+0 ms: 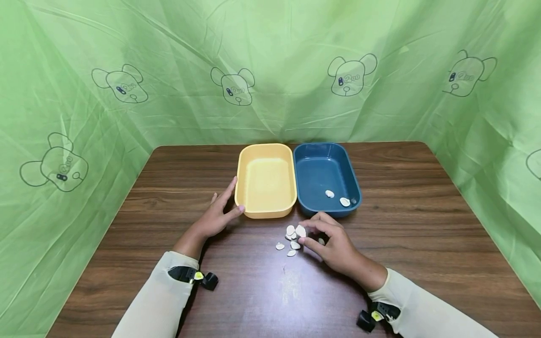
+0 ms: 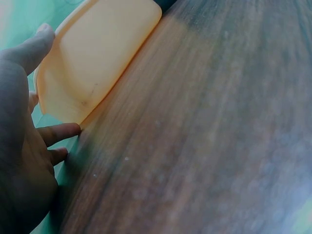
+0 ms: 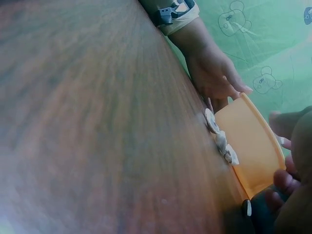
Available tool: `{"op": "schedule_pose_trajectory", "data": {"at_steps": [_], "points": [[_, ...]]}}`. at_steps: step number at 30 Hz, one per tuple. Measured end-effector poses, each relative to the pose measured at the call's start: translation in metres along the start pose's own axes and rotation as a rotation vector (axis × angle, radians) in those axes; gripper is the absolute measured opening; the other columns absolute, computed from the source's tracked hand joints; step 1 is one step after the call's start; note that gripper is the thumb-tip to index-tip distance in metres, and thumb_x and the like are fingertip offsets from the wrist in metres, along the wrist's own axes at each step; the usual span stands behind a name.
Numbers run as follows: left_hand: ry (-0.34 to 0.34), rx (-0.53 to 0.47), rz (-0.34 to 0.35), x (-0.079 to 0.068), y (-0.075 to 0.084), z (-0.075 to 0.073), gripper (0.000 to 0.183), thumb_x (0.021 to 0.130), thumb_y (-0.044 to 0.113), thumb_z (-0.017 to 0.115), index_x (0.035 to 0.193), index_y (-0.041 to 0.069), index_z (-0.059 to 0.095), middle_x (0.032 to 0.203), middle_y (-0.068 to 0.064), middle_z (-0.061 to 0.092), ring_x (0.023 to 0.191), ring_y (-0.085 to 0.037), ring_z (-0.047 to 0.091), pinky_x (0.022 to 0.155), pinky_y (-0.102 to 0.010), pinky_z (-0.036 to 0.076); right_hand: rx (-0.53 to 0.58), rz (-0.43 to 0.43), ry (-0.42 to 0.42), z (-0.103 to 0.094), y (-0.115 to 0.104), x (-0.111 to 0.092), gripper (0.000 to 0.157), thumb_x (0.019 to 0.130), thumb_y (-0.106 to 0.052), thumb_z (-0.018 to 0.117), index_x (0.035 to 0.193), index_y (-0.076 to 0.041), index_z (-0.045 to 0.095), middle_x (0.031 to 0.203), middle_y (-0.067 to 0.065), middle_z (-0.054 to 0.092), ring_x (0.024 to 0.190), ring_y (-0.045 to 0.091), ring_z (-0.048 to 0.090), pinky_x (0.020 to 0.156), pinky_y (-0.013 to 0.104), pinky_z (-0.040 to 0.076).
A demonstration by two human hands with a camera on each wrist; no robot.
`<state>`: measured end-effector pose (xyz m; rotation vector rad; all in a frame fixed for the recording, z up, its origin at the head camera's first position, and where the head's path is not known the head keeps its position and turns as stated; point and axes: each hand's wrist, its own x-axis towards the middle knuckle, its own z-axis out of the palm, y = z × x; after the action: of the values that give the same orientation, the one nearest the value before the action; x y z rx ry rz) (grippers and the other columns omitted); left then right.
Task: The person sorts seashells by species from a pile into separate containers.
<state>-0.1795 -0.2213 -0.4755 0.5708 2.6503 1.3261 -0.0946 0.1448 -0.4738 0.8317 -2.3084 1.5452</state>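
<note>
Several small white seashells (image 1: pixel 294 245) lie in a loose cluster on the table in front of the two trays. My right hand (image 1: pixel 334 244) pinches one white seashell (image 1: pixel 300 231) between thumb and fingers, just over the cluster. In the right wrist view only a sliver of that shell shows. Another shell (image 1: pixel 321 241) lies partly hidden beneath this hand. With spread fingers, my left hand (image 1: pixel 215 217) rests against the near left side of a yellow tray (image 1: pixel 266 214), its thumb at the rim. Inside the blue tray (image 1: pixel 307 180) are two white seashells (image 1: pixel 344 202) and a small darker piece.
The yellow and blue trays stand side by side at the back middle of the brown wooden table (image 1: pixel 405 202). A green curtain (image 1: pixel 287 56) with printed bear heads surrounds the table's back and sides. Each wrist wears a strapped black camera (image 1: pixel 209 281).
</note>
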Motion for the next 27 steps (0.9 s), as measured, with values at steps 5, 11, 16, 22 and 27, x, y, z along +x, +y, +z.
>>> {"op": "schedule_pose_trajectory", "data": {"at_steps": [5, 11, 16, 22, 27], "points": [[-0.002, 0.001, -0.004, -0.0001, 0.0, 0.0002, 0.091, 0.11, 0.041, 0.063, 0.178, 0.035, 0.003, 0.185, -0.004, 0.014, 0.171, -0.039, 0.017, 0.131, -0.074, -0.014, 0.019, -0.05, 0.063, -0.0001, -0.0022, 0.0011, 0.037, 0.084, 0.008, 0.088, 0.119, -0.001, 0.081, 0.091, 0.013, 0.064, 0.079, 0.02, 0.056, 0.067, 0.029, 0.048], [0.001, -0.001, -0.004, 0.0002, -0.0012, 0.0007, 0.09, 0.11, 0.04, 0.063, 0.177, 0.035, 0.003, 0.185, -0.005, 0.015, 0.171, -0.039, 0.017, 0.131, -0.074, -0.015, 0.068, -0.012, 0.116, -0.001, 0.0002, 0.0008, 0.04, 0.087, 0.014, 0.083, 0.125, 0.004, 0.076, 0.069, 0.002, 0.049, 0.06, 0.005, 0.048, 0.051, 0.02, 0.041], [0.001, -0.002, -0.001, -0.0004, -0.0013, 0.0005, 0.091, 0.11, 0.04, 0.064, 0.177, 0.036, 0.003, 0.185, -0.006, 0.016, 0.171, -0.04, 0.017, 0.131, -0.074, -0.014, 0.115, 0.05, 0.186, -0.0017, 0.0001, 0.0011, 0.04, 0.091, 0.014, 0.079, 0.13, 0.005, 0.073, 0.058, 0.001, 0.048, 0.054, -0.004, 0.045, 0.045, 0.02, 0.039], [0.001, -0.002, 0.001, -0.0011, 0.0001, 0.0001, 0.091, 0.11, 0.042, 0.064, 0.178, 0.035, 0.003, 0.185, -0.006, 0.015, 0.171, -0.04, 0.017, 0.131, -0.075, -0.014, 0.146, 0.125, 0.224, -0.0028, 0.0009, 0.002, 0.037, 0.096, 0.012, 0.074, 0.133, 0.007, 0.07, 0.053, 0.0, 0.04, 0.051, -0.008, 0.036, 0.04, 0.023, 0.029], [0.0, 0.0, 0.0, -0.0003, 0.0003, 0.0003, 0.091, 0.11, 0.042, 0.063, 0.177, 0.035, 0.003, 0.185, -0.005, 0.014, 0.171, -0.039, 0.017, 0.131, -0.074, -0.014, 0.133, 0.155, 0.28, -0.0063, 0.0015, 0.0046, 0.036, 0.097, 0.011, 0.074, 0.133, 0.01, 0.069, 0.052, 0.0, 0.037, 0.048, -0.008, 0.034, 0.038, 0.022, 0.026]]}}
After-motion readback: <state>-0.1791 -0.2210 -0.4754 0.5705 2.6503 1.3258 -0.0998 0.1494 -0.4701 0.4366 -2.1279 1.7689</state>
